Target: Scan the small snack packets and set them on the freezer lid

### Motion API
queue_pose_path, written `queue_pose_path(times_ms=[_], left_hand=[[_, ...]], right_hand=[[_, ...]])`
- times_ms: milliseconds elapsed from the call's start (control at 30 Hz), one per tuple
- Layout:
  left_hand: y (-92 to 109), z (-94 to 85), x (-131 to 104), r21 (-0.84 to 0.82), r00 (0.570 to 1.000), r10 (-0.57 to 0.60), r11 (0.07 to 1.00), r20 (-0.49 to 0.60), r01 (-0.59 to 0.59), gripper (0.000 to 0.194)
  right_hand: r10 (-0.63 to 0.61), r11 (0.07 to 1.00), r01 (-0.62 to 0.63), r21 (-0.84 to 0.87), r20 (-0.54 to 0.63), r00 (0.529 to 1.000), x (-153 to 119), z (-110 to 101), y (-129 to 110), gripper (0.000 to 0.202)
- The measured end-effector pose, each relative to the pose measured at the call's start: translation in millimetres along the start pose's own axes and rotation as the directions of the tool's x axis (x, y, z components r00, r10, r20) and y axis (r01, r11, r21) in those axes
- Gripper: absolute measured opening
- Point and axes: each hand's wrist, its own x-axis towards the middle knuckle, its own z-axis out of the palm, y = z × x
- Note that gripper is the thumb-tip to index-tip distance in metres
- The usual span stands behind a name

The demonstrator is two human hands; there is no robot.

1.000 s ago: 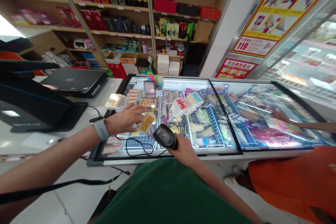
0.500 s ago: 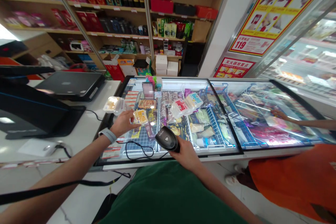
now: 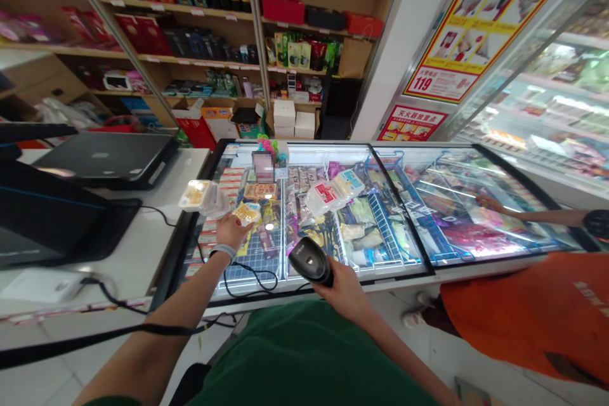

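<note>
My left hand (image 3: 231, 232), with a pale watch band at the wrist, holds the edge of a small clear pack of yellow food (image 3: 247, 212) above the freezer's glass top. In my right hand (image 3: 343, 285) is a black barcode scanner (image 3: 310, 260), its head pointing up and left over the glass. Its black cable (image 3: 252, 269) loops across the freezer between my hands. Another clear food pack (image 3: 196, 195) sits at the freezer's left edge. Two clear containers, one with a red label (image 3: 325, 191) and one with a blue label (image 3: 351, 180), rest on the glass.
A long chest freezer (image 3: 404, 274) spans the front. On the left counter (image 3: 166, 203) are a black monitor, a dark device (image 3: 109, 155) and a white box (image 3: 42, 285). To the right stands a person in orange (image 3: 533, 311), one hand (image 3: 492, 203) over the freezer. Stocked shelves rise behind.
The view has shifted slightly. My left hand has moved a little left and down with the yellow food pack, which now lies flatter. The scanner has tilted slightly in my right hand.
</note>
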Motion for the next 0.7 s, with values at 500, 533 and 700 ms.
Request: queue_pose_path(times_ms=[500,533,700], left_hand=[[47,14.8,4,-0.156,0.957,0.245,0.95,-0.157,-0.269,0.04],[67,14.1,2,-0.218,0.953,0.271,0.93,-0.133,-0.295,0.042],[166,20.9,-10,-0.523,0.982,0.114,0.852,0.15,-0.019,0.062]], right_hand=[[0.065,0.995,-0.059,0.08,-0.07,0.995,-17,-7,3,0.021],[0.069,0.994,-0.061,0.092,-0.081,0.994,-19,-8,5,0.021],[0.122,0.984,-0.098,0.151,-0.161,0.979,-30,-14,13,0.02]])
